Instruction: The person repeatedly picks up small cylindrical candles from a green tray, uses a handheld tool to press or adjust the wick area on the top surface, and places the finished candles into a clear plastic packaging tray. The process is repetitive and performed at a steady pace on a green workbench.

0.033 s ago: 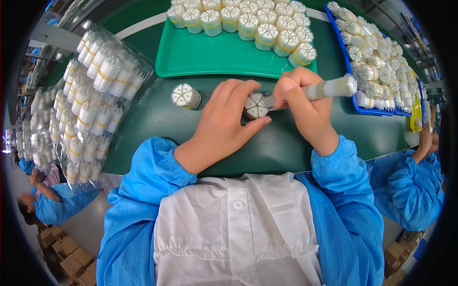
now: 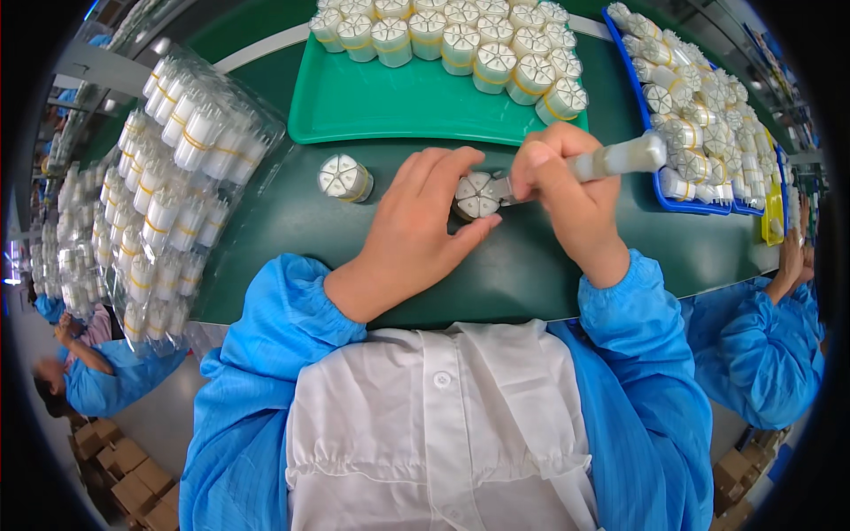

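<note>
My left hand (image 2: pixel 414 232) is curled around a round bundle (image 2: pixel 478 196) of white wedge-topped tubes standing upright on the dark green table. Its fingers lie at the far left side and its thumb at the near side. My right hand (image 2: pixel 568 190) grips a tool (image 2: pixel 624 157) with a pale, thick handle pointing up to the right. The tool's flat metallic tip (image 2: pixel 501 190) meets the bundle's right rim; its exact shape is partly hidden by my fingers. A second bundle (image 2: pixel 345 179), held by a yellow band, stands upright left of my left hand.
Ahead, a green tray (image 2: pixel 381 111) holds several banded bundles. Blue bins (image 2: pixel 651 164) piled with bundles stand at the right, beside a yellow bin (image 2: pixel 774 199). Clear bags of tubes (image 2: pixel 164 212) are stacked at the left. Co-workers in blue sleeves (image 2: pixel 766 354) sit on both sides.
My right hand and the tool have shifted very slightly to the right, and the handle has tipped up a little. The bundle and my left hand are almost unmoved.
</note>
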`<control>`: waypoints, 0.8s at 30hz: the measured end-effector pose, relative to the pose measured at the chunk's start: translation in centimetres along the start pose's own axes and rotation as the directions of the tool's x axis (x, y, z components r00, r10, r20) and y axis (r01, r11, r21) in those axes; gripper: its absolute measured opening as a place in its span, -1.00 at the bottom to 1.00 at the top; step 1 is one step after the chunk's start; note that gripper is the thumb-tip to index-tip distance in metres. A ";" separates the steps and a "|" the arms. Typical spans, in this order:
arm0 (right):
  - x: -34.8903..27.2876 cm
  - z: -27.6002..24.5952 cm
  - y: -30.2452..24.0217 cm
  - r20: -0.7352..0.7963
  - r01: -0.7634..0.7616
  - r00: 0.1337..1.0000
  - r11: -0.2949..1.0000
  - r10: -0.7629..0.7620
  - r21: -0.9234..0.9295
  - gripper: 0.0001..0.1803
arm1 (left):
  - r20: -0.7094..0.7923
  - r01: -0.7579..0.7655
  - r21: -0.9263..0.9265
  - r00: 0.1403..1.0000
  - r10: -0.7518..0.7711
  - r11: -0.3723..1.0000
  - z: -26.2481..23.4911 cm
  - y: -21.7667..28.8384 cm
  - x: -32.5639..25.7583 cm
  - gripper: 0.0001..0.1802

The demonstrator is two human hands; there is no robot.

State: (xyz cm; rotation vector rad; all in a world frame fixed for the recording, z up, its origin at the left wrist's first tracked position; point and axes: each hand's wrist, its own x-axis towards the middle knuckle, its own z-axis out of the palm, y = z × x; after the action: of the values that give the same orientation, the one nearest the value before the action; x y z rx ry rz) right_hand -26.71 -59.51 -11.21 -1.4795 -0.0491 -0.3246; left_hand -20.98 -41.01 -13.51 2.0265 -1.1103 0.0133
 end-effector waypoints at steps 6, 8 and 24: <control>0.1 -0.6 -0.9 -0.020 0.054 0.998 0.998 -0.054 -0.023 -0.71 | -0.006 -0.024 -0.168 1.000 0.024 0.985 0.2 0.1 -0.2 -0.21; 0.2 -0.5 -0.6 0.004 0.056 0.998 0.997 -0.056 -0.057 -0.71 | -0.012 -0.031 -0.198 0.999 0.029 0.980 0.4 -0.1 -0.2 -0.19; 0.3 -0.7 -0.9 0.021 0.043 0.999 0.997 -0.042 -0.065 -0.70 | 0.026 -0.033 -0.240 0.999 0.040 0.970 0.2 -0.2 -0.1 -0.16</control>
State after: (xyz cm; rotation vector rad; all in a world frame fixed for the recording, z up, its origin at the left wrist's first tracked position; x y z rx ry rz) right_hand -26.75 -60.33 -10.35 -1.5480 -0.0869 -0.3488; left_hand -21.01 -41.06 -13.81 1.7961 -1.1119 -0.1281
